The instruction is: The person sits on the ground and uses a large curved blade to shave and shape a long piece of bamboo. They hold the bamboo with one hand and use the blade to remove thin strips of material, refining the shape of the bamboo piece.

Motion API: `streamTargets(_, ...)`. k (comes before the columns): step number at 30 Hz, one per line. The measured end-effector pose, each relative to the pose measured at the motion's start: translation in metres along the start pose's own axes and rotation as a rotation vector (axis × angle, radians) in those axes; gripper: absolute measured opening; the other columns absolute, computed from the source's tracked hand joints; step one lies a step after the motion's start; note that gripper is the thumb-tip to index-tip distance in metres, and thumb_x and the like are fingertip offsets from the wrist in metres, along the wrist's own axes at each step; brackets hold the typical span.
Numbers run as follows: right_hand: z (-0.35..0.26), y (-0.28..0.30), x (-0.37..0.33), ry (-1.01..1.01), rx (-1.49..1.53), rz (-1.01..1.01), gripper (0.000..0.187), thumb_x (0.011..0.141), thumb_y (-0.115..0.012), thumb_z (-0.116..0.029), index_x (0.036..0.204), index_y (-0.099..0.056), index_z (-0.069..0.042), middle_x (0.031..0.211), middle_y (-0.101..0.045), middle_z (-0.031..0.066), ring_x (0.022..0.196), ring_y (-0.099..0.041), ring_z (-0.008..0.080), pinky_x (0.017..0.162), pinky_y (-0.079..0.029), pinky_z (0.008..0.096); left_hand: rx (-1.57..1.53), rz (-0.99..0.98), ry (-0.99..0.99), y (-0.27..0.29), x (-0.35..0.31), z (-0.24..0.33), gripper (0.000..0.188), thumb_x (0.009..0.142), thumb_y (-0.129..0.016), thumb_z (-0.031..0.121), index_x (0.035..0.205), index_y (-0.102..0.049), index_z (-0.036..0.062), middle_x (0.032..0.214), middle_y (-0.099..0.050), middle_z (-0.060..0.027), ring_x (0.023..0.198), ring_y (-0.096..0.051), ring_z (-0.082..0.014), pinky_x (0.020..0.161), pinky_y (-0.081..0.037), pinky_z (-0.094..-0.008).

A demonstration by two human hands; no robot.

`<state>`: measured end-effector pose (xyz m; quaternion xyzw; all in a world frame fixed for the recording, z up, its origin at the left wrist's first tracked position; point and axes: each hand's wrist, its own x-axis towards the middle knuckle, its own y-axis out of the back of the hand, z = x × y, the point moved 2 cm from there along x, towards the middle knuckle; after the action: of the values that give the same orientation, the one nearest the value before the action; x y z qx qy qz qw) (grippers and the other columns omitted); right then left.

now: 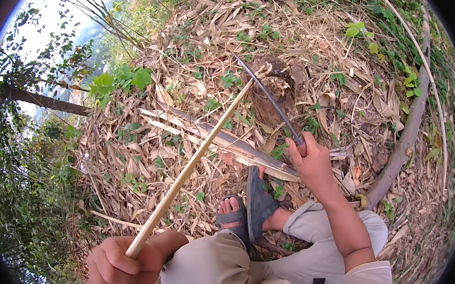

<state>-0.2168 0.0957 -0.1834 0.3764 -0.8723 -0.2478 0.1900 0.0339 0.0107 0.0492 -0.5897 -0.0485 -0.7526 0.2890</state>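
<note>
Main hazard, as judged: the long blade of the knife [274, 103] could skid off the pale stick [188, 179] if it meets it at a shallow angle; a swing carried through might come near toward the sandalled foot [262, 203]. Stick's far end is unsupported, so it could twist or whip. Its tip lies just beside the blade; contact unclear. Left hand [118, 271]: fingers curled tight round the stick's near end. Right hand [313, 165]: fingers wrapped on the knife's handle, thumb along it.
</note>
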Motion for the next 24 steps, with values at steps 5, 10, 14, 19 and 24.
streamTargets(5,-0.030,0.005,-0.017,0.462,0.006,0.074,0.036,0.089,-0.074,-0.029,0.109,-0.061,-0.001,0.062,-0.062,0.0074,0.050,-0.061,0.0300,0.048,-0.047,0.0407,-0.019,-0.022,-0.026,0.004,0.001,-0.001,0.051,0.102,-0.050,0.033,0.055,-0.048,0.0141,0.045,-0.035,0.0075,0.039,-0.027,-0.0039,0.043,-0.022,-0.0219)
streamTargets(10,0.015,-0.004,0.023,0.017,-0.113,0.050,0.034,0.092,-0.070,-0.030,0.106,-0.060,-0.001,0.063,-0.063,0.0123,0.053,-0.062,0.0335,0.047,-0.046,0.0430,-0.028,-0.022,-0.009,0.003,0.002,-0.003,0.050,0.101,-0.051,0.032,0.055,-0.048,0.0141,0.045,-0.036,0.0078,0.039,-0.027,-0.0037,0.043,-0.022,-0.0214)
streamTargets(14,-0.010,0.002,-0.004,-0.013,0.085,-0.001,0.033,0.094,-0.068,-0.029,0.106,-0.060,0.000,0.065,-0.065,0.0131,0.056,-0.065,0.0320,0.049,-0.049,0.0421,-0.036,-0.026,-0.020,0.006,-0.001,-0.004,0.049,0.101,-0.052,0.030,0.054,-0.048,0.0142,0.045,-0.037,0.0082,0.039,-0.028,-0.0034,0.042,-0.023,-0.0210)
streamTargets(19,-0.033,0.009,-0.015,0.496,-0.039,0.027,0.034,0.086,-0.075,-0.024,0.105,-0.060,-0.001,0.077,-0.066,0.0121,0.056,-0.064,0.0296,0.050,-0.050,0.0375,-0.043,-0.016,-0.037,0.003,0.002,-0.003,0.048,0.100,-0.053,0.029,0.054,-0.049,0.0140,0.046,-0.039,0.0083,0.039,-0.029,-0.0034,0.043,-0.023,-0.0210)
streamTargets(24,0.022,-0.005,0.015,-0.096,0.006,-0.071,0.027,0.094,-0.068,-0.025,0.100,-0.058,-0.001,0.064,-0.063,0.0126,0.057,-0.065,0.0326,0.052,-0.049,0.0416,-0.053,-0.009,0.000,0.008,0.000,-0.003,0.048,0.099,-0.054,0.029,0.054,-0.049,0.0140,0.046,-0.041,0.0090,0.038,-0.030,-0.0032,0.042,-0.023,-0.0211)
